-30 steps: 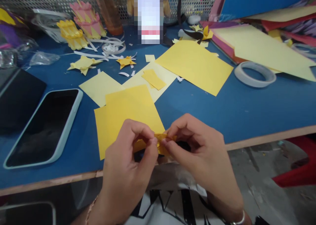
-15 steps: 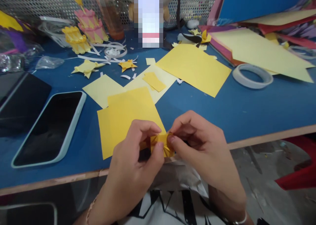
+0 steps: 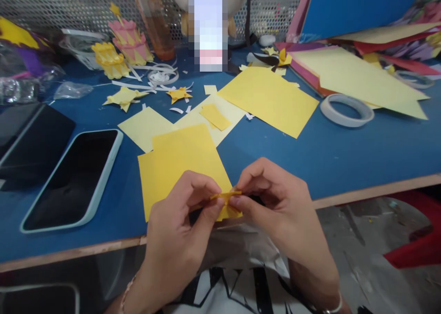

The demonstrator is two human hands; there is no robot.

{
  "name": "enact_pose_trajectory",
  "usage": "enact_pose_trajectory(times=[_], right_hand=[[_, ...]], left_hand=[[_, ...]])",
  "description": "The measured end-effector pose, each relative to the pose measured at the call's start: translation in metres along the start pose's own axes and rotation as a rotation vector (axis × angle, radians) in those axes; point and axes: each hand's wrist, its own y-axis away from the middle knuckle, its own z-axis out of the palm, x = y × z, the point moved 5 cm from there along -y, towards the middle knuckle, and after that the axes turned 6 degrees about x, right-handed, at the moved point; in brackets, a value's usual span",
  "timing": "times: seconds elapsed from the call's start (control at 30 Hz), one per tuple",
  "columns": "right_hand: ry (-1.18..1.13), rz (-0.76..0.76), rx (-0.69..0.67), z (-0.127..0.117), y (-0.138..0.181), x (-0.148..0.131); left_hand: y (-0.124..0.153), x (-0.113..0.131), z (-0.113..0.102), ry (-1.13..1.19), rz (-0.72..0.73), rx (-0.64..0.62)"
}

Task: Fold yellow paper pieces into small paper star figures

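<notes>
Between both hands, just over the table's front edge, is a small folded piece of yellow paper (image 3: 226,204). My left hand (image 3: 188,222) pinches its left side between thumb and index finger. On its right side, my right hand (image 3: 279,206) pinches it the same way. The fingertips hide parts of the folds. Beyond my left hand lie yellow paper sheets (image 3: 179,155) on the blue table. Pale yellow sheets (image 3: 141,128) and a small yellow strip (image 3: 215,116) lie farther back.
A phone (image 3: 72,181) and a dark box (image 3: 31,135) are on the left. Folded paper stars (image 3: 126,98) and small paper cakes (image 3: 110,60) stand behind. A tape roll (image 3: 347,110) and stacked coloured paper (image 3: 358,77) are on the right. A wooden edge (image 3: 379,192) borders the table.
The folded yellow paper has tilted, so its upper edge now looks thin and flat. Both hands keep their pinch, with the left thumb slightly shifted left. The camera view has shifted slightly.
</notes>
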Motion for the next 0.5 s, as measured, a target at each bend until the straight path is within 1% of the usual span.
enact_pose_trajectory(times=[0.1,0.17,0.27,0.33,0.4,0.5], right_hand=[[0.043,-0.011,0.022,0.001,0.0,0.0],[0.116,-0.064,0.051,0.001,0.0,-0.004],[0.304,-0.229,0.142,-0.004,0.006,-0.016],[0.427,-0.362,0.192,-0.006,0.012,-0.024],[0.486,-0.496,0.195,-0.007,0.017,-0.03],[0.513,-0.669,0.156,-0.005,0.021,-0.031]], left_hand=[[0.001,-0.001,-0.001,-0.071,0.043,0.015],[0.003,-0.001,-0.002,-0.129,0.099,0.034],[0.004,0.002,-0.003,-0.224,0.214,0.077],[0.005,0.004,-0.002,-0.28,0.257,0.117],[0.005,0.006,-0.001,-0.306,0.278,0.145],[0.006,0.008,0.0,-0.326,0.321,0.158]])
